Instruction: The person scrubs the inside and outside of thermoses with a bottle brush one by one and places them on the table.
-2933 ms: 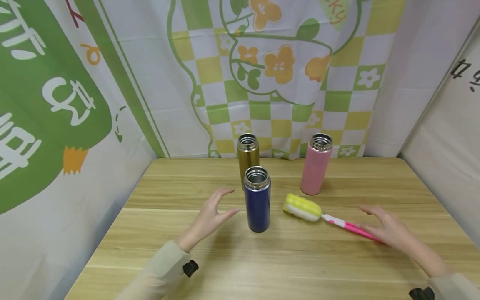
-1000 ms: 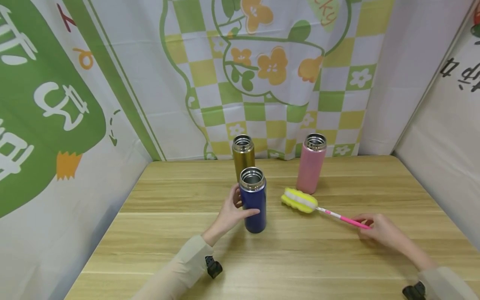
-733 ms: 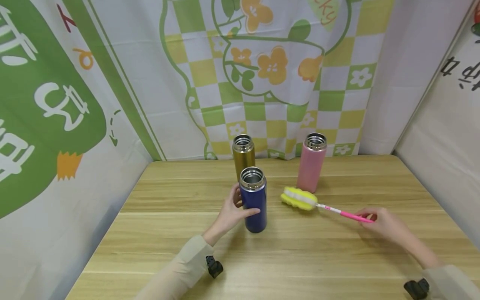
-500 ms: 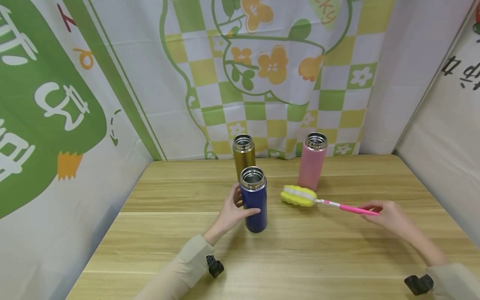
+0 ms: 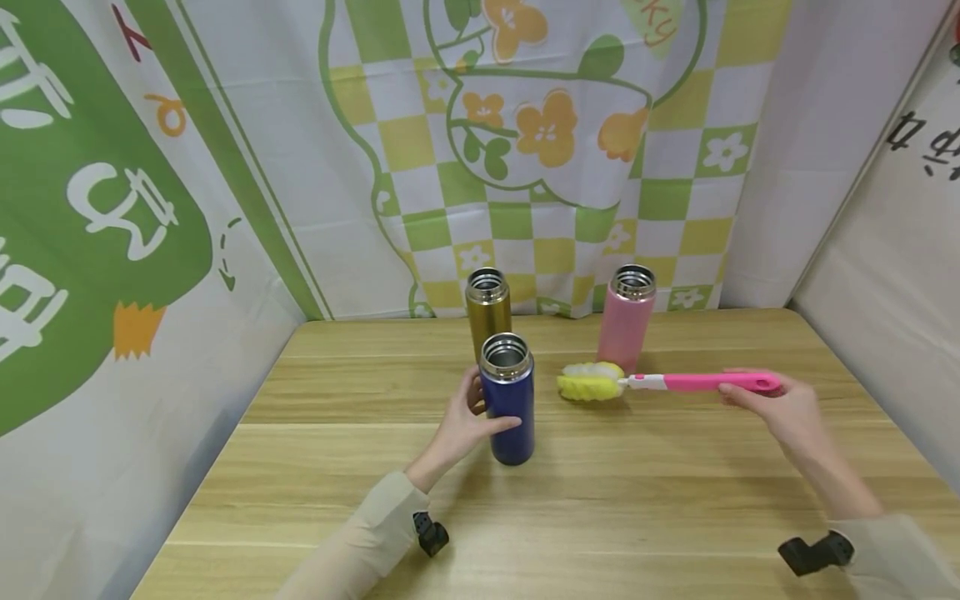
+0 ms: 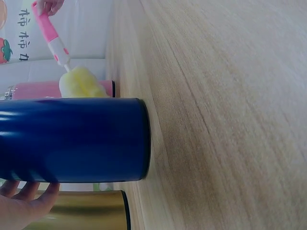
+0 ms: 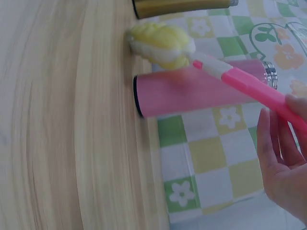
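A blue bottle (image 5: 512, 421) stands upright and lidless on the table; my left hand (image 5: 459, 425) holds it from the left, thumb across its front and fingers behind. In the left wrist view its blue side (image 6: 72, 139) fills much of the picture. My right hand (image 5: 787, 412) pinches the pink handle (image 5: 697, 382) of a bottle brush near its end. The brush's yellow and white sponge head (image 5: 591, 383) points left, low over the table in front of the pink bottle (image 5: 626, 325); whether it touches the wood, I cannot tell.
An open gold bottle (image 5: 488, 312) stands just behind the blue one and is partly hidden by it. Bare wooden tabletop (image 5: 637, 517) lies in front. A patterned curtain (image 5: 540, 225) closes off the back, with printed cloth walls on both sides.
My left hand has come round the blue bottle and stays there. My right hand has picked up the brush by its handle, raising the handle end until the brush lies nearly level across the view.
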`<move>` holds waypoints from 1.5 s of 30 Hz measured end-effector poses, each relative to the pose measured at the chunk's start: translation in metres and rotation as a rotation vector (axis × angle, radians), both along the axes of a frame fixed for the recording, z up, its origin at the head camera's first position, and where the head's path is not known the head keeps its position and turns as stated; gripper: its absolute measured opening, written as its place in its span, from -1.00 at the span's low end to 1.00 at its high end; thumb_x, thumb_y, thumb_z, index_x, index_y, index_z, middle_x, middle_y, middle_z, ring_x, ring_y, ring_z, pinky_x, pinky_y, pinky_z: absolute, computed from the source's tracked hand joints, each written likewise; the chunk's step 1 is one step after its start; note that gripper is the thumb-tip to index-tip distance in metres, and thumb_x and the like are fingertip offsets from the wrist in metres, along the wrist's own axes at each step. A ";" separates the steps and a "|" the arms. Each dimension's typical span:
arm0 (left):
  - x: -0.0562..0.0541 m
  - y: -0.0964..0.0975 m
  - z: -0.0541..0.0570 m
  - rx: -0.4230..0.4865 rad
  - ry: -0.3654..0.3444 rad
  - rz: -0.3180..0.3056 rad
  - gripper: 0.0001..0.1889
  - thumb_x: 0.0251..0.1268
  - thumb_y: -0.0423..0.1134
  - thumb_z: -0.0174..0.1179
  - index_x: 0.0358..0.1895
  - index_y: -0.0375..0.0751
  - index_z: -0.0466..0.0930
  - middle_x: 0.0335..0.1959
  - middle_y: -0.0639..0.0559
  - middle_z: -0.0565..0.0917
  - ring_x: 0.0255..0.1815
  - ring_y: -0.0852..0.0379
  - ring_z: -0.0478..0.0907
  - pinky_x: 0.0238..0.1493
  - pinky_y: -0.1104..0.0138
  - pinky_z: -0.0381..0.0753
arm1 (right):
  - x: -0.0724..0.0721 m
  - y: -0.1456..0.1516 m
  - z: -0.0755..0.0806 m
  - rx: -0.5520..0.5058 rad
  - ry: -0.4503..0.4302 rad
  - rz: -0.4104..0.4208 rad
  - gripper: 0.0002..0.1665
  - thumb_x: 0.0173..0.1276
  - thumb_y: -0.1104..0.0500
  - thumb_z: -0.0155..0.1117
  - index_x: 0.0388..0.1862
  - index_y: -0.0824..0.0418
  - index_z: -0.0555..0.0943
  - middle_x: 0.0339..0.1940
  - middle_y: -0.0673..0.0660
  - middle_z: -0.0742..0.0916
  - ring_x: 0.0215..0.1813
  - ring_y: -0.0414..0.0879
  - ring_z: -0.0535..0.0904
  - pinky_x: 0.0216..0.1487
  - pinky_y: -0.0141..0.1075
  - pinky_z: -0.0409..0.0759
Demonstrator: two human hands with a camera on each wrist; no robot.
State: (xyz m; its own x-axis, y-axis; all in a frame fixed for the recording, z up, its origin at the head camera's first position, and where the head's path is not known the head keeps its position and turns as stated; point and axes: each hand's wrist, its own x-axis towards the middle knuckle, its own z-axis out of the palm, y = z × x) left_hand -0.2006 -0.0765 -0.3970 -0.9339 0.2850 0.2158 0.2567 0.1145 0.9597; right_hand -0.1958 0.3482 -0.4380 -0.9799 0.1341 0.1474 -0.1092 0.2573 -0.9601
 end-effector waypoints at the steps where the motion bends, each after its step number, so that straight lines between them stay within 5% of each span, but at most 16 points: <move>1: 0.000 0.000 0.000 0.002 -0.001 -0.001 -0.23 -0.17 -0.46 0.34 0.20 -0.23 0.15 0.09 -0.28 0.40 0.07 -0.17 0.39 0.08 0.03 0.33 | -0.010 0.006 -0.014 -0.117 0.027 0.010 -0.57 0.11 0.17 0.29 -0.01 0.26 0.54 -0.24 -0.02 0.70 -0.23 -0.20 0.62 -0.15 -0.45 0.50; 5: 0.001 0.001 0.000 0.002 -0.006 0.002 -0.23 -0.17 -0.45 0.34 0.21 -0.22 0.15 0.09 -0.28 0.40 0.08 -0.17 0.38 0.08 0.01 0.32 | -0.042 0.019 -0.056 -0.550 0.183 0.091 -0.57 0.15 0.42 0.16 0.05 0.46 0.43 -0.03 0.25 0.60 -0.08 0.10 0.57 -0.08 -0.18 0.48; 9: 0.001 0.002 -0.001 0.007 -0.004 0.009 -0.23 -0.18 -0.46 0.34 0.20 -0.24 0.16 0.07 -0.29 0.41 0.06 -0.18 0.40 0.07 0.02 0.33 | -0.057 0.014 -0.067 -0.740 0.261 0.153 -0.55 0.22 0.47 0.03 0.12 0.49 0.31 0.06 0.38 0.49 0.01 0.21 0.48 -0.03 -0.08 0.43; 23: -0.001 0.004 -0.001 0.011 -0.037 0.001 -0.20 -0.19 -0.45 0.35 0.22 -0.21 0.16 0.07 -0.27 0.39 0.03 -0.16 0.42 0.01 0.02 0.39 | -0.074 -0.003 -0.069 -0.755 0.299 0.100 -0.49 0.31 0.23 0.01 0.21 0.31 0.21 0.04 0.41 0.46 0.03 0.27 0.45 -0.05 -0.08 0.44; 30: 0.000 0.005 0.012 -0.006 0.048 0.005 -0.21 -0.25 -0.53 0.35 0.19 -0.26 0.18 -0.08 -0.23 0.40 -0.10 -0.13 0.46 -0.10 0.12 0.46 | -0.079 0.006 -0.067 -0.809 0.341 0.117 -0.50 0.32 0.26 -0.02 0.21 0.33 0.16 0.13 0.42 0.35 0.09 0.32 0.38 -0.01 -0.01 0.41; 33: 0.002 0.000 0.019 -0.055 0.105 0.009 -0.21 -0.29 -0.53 0.36 0.17 -0.29 0.20 -0.10 -0.24 0.41 -0.14 -0.13 0.47 -0.11 0.12 0.45 | -0.071 0.003 -0.051 -0.872 0.373 0.153 -0.56 0.33 0.32 -0.05 0.17 0.35 0.20 0.07 0.40 0.41 0.05 0.33 0.42 -0.02 0.01 0.40; 40: 0.007 -0.009 0.031 -0.172 0.194 -0.008 -0.21 -0.32 -0.50 0.39 0.16 -0.29 0.24 -0.06 -0.30 0.44 -0.07 -0.18 0.43 -0.05 0.04 0.41 | -0.002 -0.051 0.056 -1.006 0.392 0.180 -0.68 0.27 0.34 0.01 -0.01 0.39 0.26 -0.18 0.32 0.53 -0.15 0.19 0.58 -0.08 -0.10 0.46; 45: 0.009 -0.014 0.036 -0.223 0.289 -0.018 -0.23 -0.36 -0.51 0.39 0.12 -0.37 0.27 -0.04 -0.34 0.43 -0.03 -0.20 0.41 -0.04 0.02 0.39 | 0.013 -0.060 0.086 -1.079 0.408 0.184 -0.78 0.31 0.38 -0.10 -0.07 0.40 0.27 -0.26 0.33 0.55 -0.24 0.18 0.60 -0.12 -0.10 0.49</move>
